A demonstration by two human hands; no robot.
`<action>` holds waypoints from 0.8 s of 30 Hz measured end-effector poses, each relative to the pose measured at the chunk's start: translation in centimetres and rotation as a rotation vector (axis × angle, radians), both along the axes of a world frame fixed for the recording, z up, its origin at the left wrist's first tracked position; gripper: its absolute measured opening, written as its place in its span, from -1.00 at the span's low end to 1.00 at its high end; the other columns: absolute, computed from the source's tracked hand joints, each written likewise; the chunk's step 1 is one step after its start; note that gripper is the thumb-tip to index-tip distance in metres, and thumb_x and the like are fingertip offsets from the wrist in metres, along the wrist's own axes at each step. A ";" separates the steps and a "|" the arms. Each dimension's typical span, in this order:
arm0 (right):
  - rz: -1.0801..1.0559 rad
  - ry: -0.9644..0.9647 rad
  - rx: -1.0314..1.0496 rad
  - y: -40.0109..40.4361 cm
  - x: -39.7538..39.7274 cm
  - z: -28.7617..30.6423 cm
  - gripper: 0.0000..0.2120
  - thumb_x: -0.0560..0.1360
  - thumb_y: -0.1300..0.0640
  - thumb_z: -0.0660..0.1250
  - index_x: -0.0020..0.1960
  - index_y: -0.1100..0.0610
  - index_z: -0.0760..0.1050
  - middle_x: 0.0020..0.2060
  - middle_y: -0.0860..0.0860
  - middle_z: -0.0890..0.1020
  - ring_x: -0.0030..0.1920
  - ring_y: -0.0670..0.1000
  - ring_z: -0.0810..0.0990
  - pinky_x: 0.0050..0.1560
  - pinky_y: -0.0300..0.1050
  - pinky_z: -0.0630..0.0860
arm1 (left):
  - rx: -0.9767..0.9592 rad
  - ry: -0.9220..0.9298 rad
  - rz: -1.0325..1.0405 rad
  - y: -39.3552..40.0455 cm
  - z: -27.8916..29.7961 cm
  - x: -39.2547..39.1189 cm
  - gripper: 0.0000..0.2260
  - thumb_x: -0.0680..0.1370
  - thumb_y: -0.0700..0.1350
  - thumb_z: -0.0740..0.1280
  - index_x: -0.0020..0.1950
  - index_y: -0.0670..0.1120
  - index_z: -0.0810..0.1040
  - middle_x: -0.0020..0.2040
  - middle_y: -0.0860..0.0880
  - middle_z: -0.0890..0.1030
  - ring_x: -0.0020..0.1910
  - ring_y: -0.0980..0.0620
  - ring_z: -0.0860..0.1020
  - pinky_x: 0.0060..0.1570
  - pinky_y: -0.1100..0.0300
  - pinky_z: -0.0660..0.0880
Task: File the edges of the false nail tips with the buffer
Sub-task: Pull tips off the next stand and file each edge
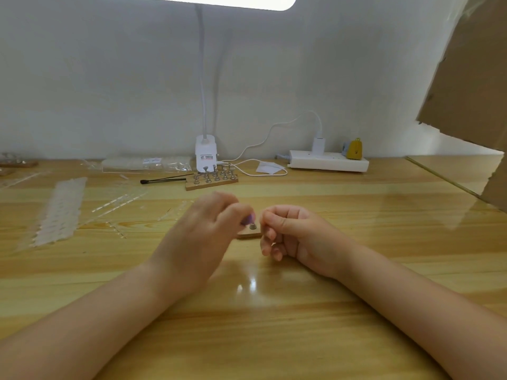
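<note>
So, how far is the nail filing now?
Done: nothing visibly finished. In hand: the left hand holds a purple piece over the small wooden stand; the right hand is curled beside it. Left: the stand of holders behind waits untouched.

Your table (356, 270) is honey-yellow wood with long streaked grain and a glossy sheen that carries white glints of light. Between your hands a small purple piece (248, 219) shows beside a silver metal stud (252, 226) on a pale tan wooden block (248, 233). Farther back, a light brown wooden rack (211, 182) carries rows of silver studs. A thin black stick (164, 180) lies beside it. The lamp base (206, 154) is white with a red-and-dark label, and its cable (263, 141) is white. The power strip (327, 161) is white, holding a mustard-yellow plug (354, 150). Clear, frosted-white plastic strips (61, 209) lie to your left. The wall (109, 78) is pale grey-white; the cardboard (472, 72) is brown.
</note>
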State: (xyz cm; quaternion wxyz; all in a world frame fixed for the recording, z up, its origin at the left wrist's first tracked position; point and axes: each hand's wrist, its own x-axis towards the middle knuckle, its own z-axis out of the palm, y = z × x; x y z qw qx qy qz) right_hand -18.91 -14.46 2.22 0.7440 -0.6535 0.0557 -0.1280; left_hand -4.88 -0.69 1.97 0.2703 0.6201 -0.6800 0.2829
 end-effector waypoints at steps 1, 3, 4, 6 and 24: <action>-0.002 -0.005 0.003 0.0 0.0 0.0 -0.89 0.47 0.12 0.28 -0.16 0.16 0.50 -0.40 -0.02 0.50 -0.37 -0.03 0.58 -0.42 -0.26 0.43 | 0.012 0.050 0.029 0.2 0.2 0.4 -0.80 0.50 -0.30 0.34 0.12 -0.18 0.55 -0.01 -0.17 0.56 -0.06 -0.16 0.53 0.00 -0.05 0.52; -0.011 -0.007 -0.010 0.1 0.1 -0.1 -0.89 0.46 0.10 0.29 -0.16 0.14 0.50 -0.40 -0.03 0.50 -0.37 -0.03 0.58 -0.42 -0.26 0.43 | -0.096 0.087 -0.047 0.4 0.7 0.3 -0.82 0.55 -0.21 0.30 0.15 -0.13 0.49 -0.04 -0.17 0.55 -0.09 -0.14 0.55 -0.03 -0.01 0.52; -0.015 -0.006 -0.014 0.1 0.2 -0.1 -0.89 0.47 0.10 0.29 -0.15 0.15 0.50 -0.40 -0.02 0.50 -0.37 -0.04 0.58 -0.42 -0.26 0.44 | -0.147 0.078 -0.125 0.3 0.9 -0.3 -0.83 0.58 -0.16 0.27 0.16 -0.11 0.44 -0.03 -0.14 0.54 -0.09 -0.11 0.55 -0.02 0.05 0.51; -0.018 -0.005 -0.031 0.1 0.2 -0.2 -0.88 0.49 0.13 0.27 -0.10 0.19 0.48 -0.37 0.01 0.50 -0.37 -0.05 0.57 -0.41 -0.26 0.44 | -0.156 0.032 -0.242 0.0 0.7 -1.3 -0.84 0.61 -0.13 0.23 0.18 -0.10 0.41 0.02 -0.09 0.50 -0.07 -0.04 0.54 0.01 0.14 0.49; -0.058 -0.014 -0.040 0.2 0.2 -0.3 -0.87 0.46 0.08 0.30 -0.11 0.16 0.49 -0.38 0.00 0.51 -0.36 -0.02 0.58 -0.42 -0.24 0.45 | -0.147 0.147 -0.193 -0.1 0.1 -0.4 -0.81 0.61 -0.15 0.22 0.21 -0.15 0.45 0.02 -0.15 0.56 -0.03 -0.05 0.56 0.04 0.12 0.52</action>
